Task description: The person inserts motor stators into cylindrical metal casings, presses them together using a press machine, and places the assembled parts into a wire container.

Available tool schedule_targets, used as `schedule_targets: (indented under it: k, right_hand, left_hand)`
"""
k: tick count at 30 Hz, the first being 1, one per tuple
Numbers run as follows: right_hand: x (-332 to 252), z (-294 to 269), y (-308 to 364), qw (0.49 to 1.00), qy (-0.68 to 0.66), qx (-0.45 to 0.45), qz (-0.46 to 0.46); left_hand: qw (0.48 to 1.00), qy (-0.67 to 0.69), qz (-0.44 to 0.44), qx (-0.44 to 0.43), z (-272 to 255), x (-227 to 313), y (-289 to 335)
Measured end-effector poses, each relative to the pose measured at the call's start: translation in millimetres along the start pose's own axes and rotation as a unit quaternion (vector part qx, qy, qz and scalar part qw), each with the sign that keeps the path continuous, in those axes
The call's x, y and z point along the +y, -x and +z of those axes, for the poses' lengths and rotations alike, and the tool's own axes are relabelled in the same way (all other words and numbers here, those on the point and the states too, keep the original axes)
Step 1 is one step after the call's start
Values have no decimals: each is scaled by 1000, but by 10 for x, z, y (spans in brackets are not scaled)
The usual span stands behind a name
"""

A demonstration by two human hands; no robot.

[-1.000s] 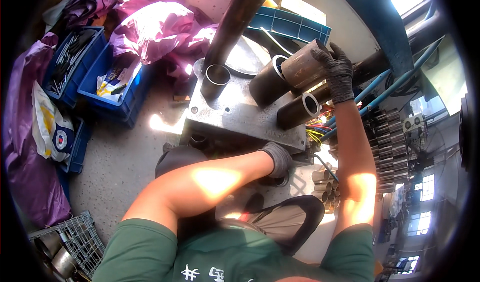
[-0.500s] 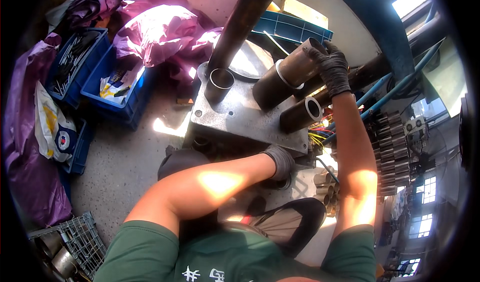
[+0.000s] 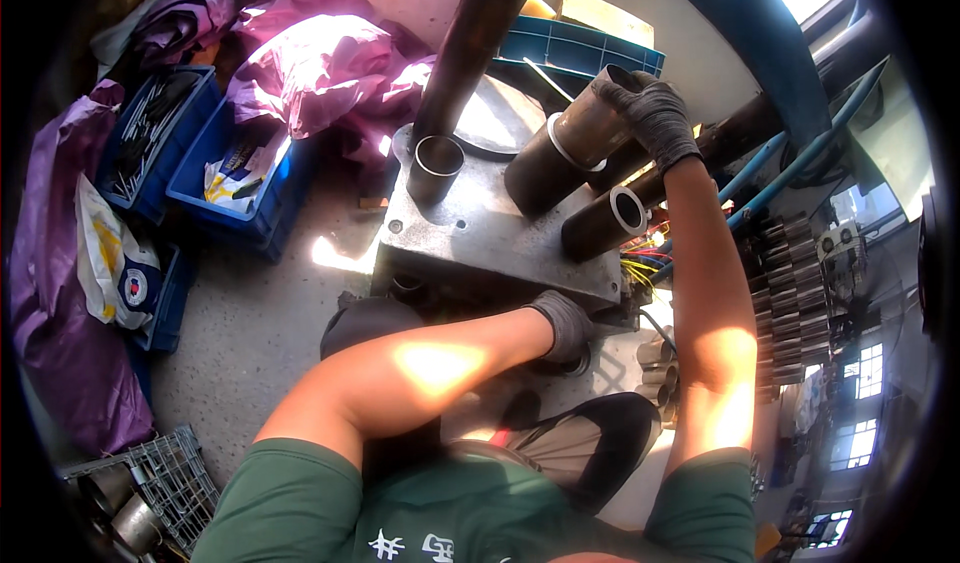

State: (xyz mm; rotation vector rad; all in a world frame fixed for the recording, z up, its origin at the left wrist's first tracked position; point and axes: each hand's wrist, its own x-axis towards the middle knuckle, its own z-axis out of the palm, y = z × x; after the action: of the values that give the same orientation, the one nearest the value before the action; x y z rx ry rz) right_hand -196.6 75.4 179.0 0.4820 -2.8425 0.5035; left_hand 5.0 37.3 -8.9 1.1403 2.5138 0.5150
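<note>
My right hand (image 3: 655, 118), in a dark grey glove, grips the upper rim of a wide brown metal tube (image 3: 592, 123), with fingers over its open top. The tube stands over a darker cylinder (image 3: 540, 178), with a pale ring (image 3: 566, 149) around the joint. Both rise from a thick grey steel plate (image 3: 455, 248). A shorter open tube (image 3: 436, 173) stands at the plate's left and a thick-walled cylinder (image 3: 600, 227) at its right. My left hand (image 3: 562, 325), also gloved, is curled closed just below the plate's near edge; what its fingers hold is hidden.
A dark column (image 3: 470, 53) rises behind the plate. Blue crates (image 3: 265, 198) and purple sheeting (image 3: 310, 63) lie to the left. At the right are stacked metal tubes (image 3: 790, 308), blue hoses (image 3: 790, 178) and coloured wires (image 3: 640, 258). A wire basket (image 3: 185, 478) sits at lower left.
My right hand has shifted slightly left and up along the tube's rim, its fingers now further over the opening. The left hand stays curled in the same place.
</note>
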Motion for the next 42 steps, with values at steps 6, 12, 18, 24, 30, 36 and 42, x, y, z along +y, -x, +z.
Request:
schedule_targets:
  k: [6,12,18,24,30,36,42]
  right_hand:
    - [417,-10,271,989,-31,127,-74]
    - [799,-417,2190,962,-145,195,-125]
    - [1322,-916,3924,961,-32,273,30]
    - [2230,-732,4857,922,129,359,68]
    - [2312,-434,4577,804,-258,527,99]
    - [2519,-419,3567,721,-238,649,34]
    - [2682,-700,2543,737,-95,667,48]
  left_hand:
    - [998,6,31,46,-60,-83,22]
    - [994,45,20,101,-305,-178,77]
    - [915,118,-107,370,-320,-433,-140]
    - [824,208,-189,492,-199,-662,-889]
    - [800,322,-39,505,-302,-666,-1208]
    - [796,380,-68,466,-253,-494,-873]
    - [606,637,6,477,219,-557,-612]
